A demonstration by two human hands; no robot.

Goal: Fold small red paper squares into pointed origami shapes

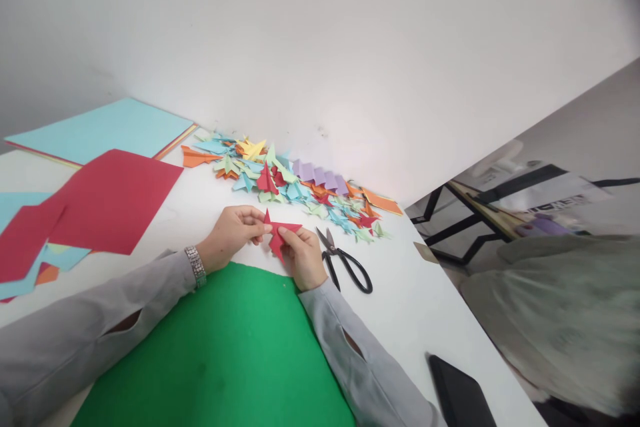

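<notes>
Between my two hands is a small folded red paper figure (277,241) with pointed ends, held above the far edge of a green sheet (220,347). My left hand (234,235), with a metal watch band at the wrist, pinches its left side between thumb and fingers. On the other side, my right hand (304,255) grips the paper with the thumb on top. Black-handled scissors (345,259) lie just right of my right hand, blades apart. Beyond my hands spreads a pile of folded paper figures (295,190) in blue, orange, green, red and yellow.
Large red sheets (120,200) and a light blue stack (105,130) lie at the left. A folded purple strip (320,175) sits along the wall. At the table's right edge lies a black phone-like device (461,392). Another person in a grey-green garment (565,313) is at the right.
</notes>
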